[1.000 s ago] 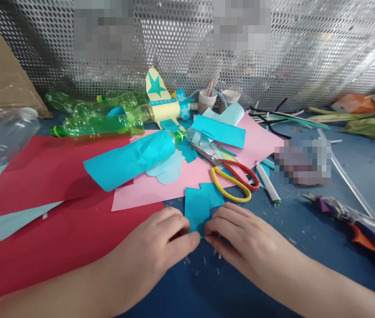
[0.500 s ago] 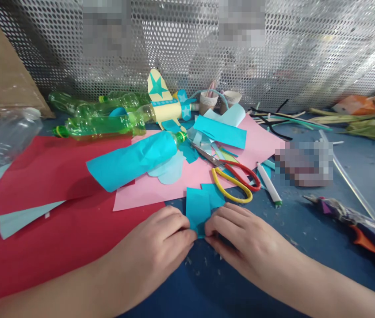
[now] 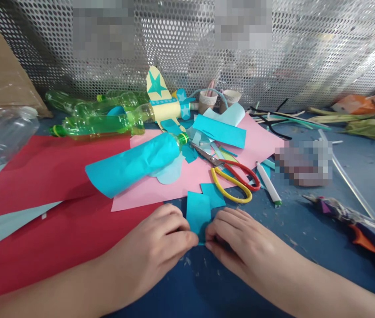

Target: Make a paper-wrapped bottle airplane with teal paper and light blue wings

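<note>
A small rectangular piece of blue paper [image 3: 198, 214] lies at the front middle of the table, its near edge pinched between my two hands. My left hand [image 3: 162, 243] is closed on its left near corner, fingertips pressed together. At the right near corner my right hand [image 3: 237, 240] grips it with curled fingers. Another blue paper scrap [image 3: 214, 195] rests partly beneath this piece. Just beyond are scissors [image 3: 230, 172] with one yellow and one red handle, blades spread a little. To their right lies a white marker [image 3: 269, 183] with a green tip.
A bottle wrapped in blue paper [image 3: 134, 163] lies over red sheets [image 3: 58, 172] and a pink sheet [image 3: 161, 190]. Green bottles [image 3: 97, 125] and a star-decorated bottle model [image 3: 166, 108] stand behind. A glue gun [image 3: 356, 225] lies at right, near a clear stick [image 3: 350, 176].
The blue paper and both hands have shifted slightly toward me, with the paper's near edge still pinched. The other things look the same, apart from a small camera shift.
</note>
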Demonstrator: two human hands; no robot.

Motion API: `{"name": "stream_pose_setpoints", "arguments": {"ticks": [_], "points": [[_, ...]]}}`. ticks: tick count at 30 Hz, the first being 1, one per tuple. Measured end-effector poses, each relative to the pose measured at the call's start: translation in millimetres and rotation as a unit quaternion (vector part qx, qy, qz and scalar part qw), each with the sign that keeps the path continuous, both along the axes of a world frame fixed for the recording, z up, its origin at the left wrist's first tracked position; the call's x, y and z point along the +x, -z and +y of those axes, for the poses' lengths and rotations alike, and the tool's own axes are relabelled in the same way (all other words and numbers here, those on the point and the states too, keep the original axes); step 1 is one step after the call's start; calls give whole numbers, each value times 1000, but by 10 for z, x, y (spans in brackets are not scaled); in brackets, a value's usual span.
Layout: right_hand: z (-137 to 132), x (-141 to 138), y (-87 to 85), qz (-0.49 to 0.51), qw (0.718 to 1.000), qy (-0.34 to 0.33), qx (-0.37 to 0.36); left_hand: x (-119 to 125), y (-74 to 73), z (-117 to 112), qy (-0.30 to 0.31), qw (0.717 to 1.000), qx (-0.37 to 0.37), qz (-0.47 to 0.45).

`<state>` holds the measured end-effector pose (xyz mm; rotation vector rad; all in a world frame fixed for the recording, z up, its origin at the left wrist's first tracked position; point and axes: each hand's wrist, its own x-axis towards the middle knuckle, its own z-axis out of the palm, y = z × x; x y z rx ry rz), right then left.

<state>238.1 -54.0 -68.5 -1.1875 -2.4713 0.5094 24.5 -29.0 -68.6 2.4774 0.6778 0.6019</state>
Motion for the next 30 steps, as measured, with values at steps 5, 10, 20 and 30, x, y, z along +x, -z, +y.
{"name": "stream_pose_setpoints", "arguments": {"ticks": [5,10,20,30], "points": [[-23,-18,2,15,999,30,-33,-5,26,-22,-26,1000,-11,12],[-7,-1,-18,29,999,18,-21,34,-2,-17,-13,999,28,9],[29,44,4,44,999,-20,9,21,-38,-36,-16,995,82,53],[13,8,4,5,1000,1,17,66,-69,-36,-30,994,82,70]]}}
